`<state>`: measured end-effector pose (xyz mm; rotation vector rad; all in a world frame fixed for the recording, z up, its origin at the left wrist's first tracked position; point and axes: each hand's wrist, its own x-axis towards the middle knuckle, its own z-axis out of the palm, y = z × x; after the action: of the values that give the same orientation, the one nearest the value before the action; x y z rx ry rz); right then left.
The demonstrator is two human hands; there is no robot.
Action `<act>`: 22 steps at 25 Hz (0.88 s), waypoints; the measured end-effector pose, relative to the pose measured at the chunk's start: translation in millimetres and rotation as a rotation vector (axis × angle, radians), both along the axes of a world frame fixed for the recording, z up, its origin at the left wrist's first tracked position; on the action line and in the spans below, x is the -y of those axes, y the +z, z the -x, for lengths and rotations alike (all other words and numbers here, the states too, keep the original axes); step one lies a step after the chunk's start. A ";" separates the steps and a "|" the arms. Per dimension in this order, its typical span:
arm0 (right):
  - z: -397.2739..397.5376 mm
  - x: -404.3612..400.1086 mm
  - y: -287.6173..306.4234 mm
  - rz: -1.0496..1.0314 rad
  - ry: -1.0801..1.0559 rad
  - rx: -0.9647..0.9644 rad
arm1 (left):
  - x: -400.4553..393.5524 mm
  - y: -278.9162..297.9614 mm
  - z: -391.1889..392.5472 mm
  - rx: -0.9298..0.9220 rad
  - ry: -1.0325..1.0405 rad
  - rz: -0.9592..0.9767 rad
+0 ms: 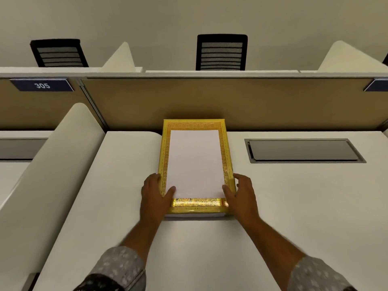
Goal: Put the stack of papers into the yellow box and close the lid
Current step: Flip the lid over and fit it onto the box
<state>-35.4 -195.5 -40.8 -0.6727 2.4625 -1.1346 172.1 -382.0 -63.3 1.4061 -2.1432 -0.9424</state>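
Observation:
The yellow box [165, 156], with a gold patterned border, lies flat on the white desk against the tan partition. A white stack of papers [194, 162] rests flat inside that border, on the box's top face. My left hand [154, 196] is at the near left corner, fingers down the box's left side and thumb on the paper's corner. My right hand [241, 196] mirrors it at the near right corner, thumb on the paper and fingers along the right side. A thin white layer shows under the box's near edge.
The white desk [294, 206] has a grey recessed cable hatch [302, 151] at the right. A curved white divider [48, 164] rises at the left. The tan partition [210, 101] stands right behind the box, with black chairs [221, 52] beyond it.

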 end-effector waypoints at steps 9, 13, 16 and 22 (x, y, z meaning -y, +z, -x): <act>60.6 82.2 3.5 -0.310 0.287 -0.257 | 81.3 5.8 63.7 0.322 -0.298 0.158; 79.2 95.6 -6.7 -0.402 0.356 -0.281 | 87.0 -1.7 76.1 0.374 -0.305 0.146; 84.5 101.7 -8.2 -0.381 0.342 -0.286 | 88.6 -5.5 81.8 0.335 -0.279 0.142; 86.7 110.5 -13.0 -0.199 0.246 -0.143 | 99.9 -3.9 93.8 0.108 -0.135 0.036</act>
<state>-122.1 -306.0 -53.8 -0.9919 2.4790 -0.7620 78.3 -481.9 -67.2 1.3374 -2.3482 -0.8899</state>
